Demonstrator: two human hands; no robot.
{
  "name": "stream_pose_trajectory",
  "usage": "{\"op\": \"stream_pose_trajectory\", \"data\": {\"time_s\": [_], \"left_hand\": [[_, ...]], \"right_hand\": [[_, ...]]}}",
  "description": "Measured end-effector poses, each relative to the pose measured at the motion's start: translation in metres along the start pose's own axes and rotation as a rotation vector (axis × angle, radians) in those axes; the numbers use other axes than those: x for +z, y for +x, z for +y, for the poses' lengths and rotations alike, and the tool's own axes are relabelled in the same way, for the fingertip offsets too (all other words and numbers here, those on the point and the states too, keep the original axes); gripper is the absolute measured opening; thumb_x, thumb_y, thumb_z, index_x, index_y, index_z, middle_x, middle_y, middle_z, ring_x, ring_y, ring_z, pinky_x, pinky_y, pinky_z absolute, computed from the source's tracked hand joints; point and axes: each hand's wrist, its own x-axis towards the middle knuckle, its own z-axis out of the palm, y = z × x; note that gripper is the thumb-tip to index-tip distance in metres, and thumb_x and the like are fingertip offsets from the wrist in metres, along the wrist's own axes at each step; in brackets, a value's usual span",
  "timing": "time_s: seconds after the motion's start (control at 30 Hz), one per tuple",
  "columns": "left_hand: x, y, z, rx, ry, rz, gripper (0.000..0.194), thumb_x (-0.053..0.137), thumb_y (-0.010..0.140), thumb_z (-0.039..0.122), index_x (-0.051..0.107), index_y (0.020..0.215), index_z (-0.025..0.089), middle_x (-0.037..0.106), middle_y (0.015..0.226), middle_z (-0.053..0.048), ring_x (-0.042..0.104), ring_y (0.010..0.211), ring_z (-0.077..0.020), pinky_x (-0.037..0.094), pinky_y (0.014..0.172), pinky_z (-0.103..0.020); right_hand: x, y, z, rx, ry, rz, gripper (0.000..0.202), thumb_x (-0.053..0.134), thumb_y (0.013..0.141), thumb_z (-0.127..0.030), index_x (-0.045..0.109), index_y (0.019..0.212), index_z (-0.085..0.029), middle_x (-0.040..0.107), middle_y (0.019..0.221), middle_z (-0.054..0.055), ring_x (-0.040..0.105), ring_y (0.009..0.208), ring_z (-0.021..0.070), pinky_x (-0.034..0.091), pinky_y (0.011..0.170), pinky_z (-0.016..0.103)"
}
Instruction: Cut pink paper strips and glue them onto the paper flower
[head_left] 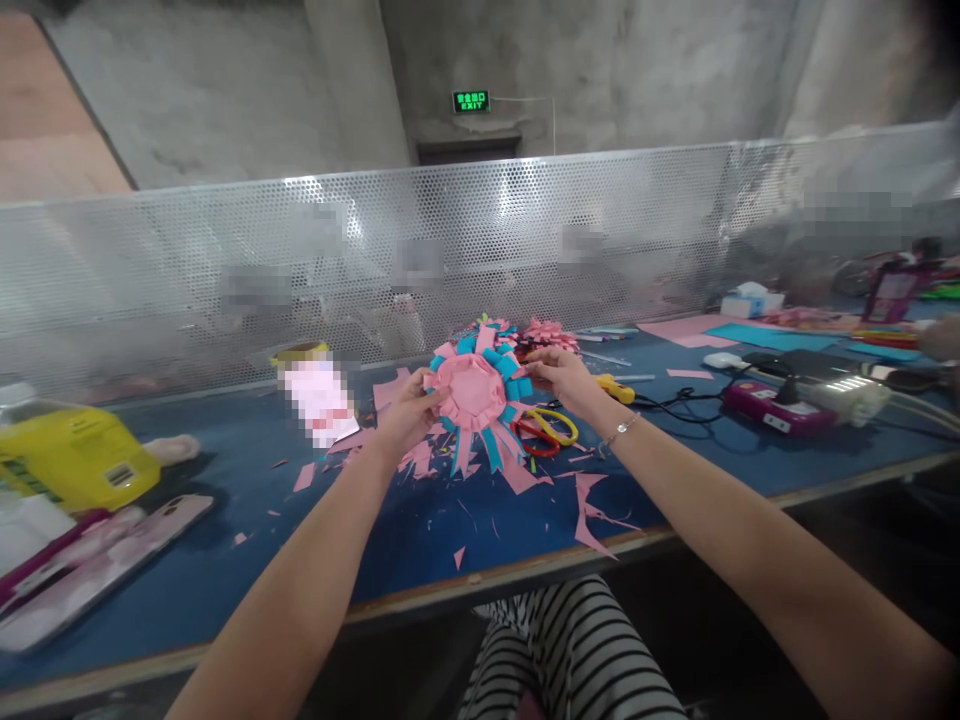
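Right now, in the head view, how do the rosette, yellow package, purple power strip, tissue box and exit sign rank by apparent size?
Largest to smallest:
Rosette and yellow package: too alike to rank
Purple power strip
Tissue box
Exit sign

Left edge cuts off the yellow package (82,450)

Workshop-type rm — bare concrete wall (615,80), EXIT sign (471,101), perf. metal divider (465,220), scrap-strewn bench (420,530).
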Motion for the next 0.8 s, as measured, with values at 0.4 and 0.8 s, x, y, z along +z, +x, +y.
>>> {"op": "stream_pose_trajectory", "data": {"time_s": [0.4, 0.8], "left_hand": [[0.006, -0.001, -0.004, -0.023, 0.069, 0.04, 0.035, 0.072, 0.055, 0.022, 0.044, 0.077, 0.021, 0.049, 0.061, 0.008, 0.045, 0.046, -0.0037, 0.036, 0.042, -0.015], [0.013, -0.001, -0.003, -0.023, 0.039, 0.084, 0.038, 0.074, 0.051, 0.022, 0.045, 0.075, 0.02, 0.05, 0.059, 0.009, 0.046, 0.047, -0.0043, 0.039, 0.044, -0.017]], "right_hand": [[0.008, -0.005, 0.0, 0.077, 0.112, -0.235, 0.025, 0.07, 0.049, -0.018, 0.055, 0.069, -0.017, 0.057, 0.063, -0.005, 0.053, 0.054, 0.0064, 0.045, 0.055, 0.02], [0.008, -0.011, -0.012, 0.142, 0.209, -0.234, 0.026, 0.058, 0.057, -0.01, 0.053, 0.08, -0.02, 0.06, 0.068, -0.002, 0.055, 0.058, 0.0094, 0.046, 0.055, 0.023]]}}
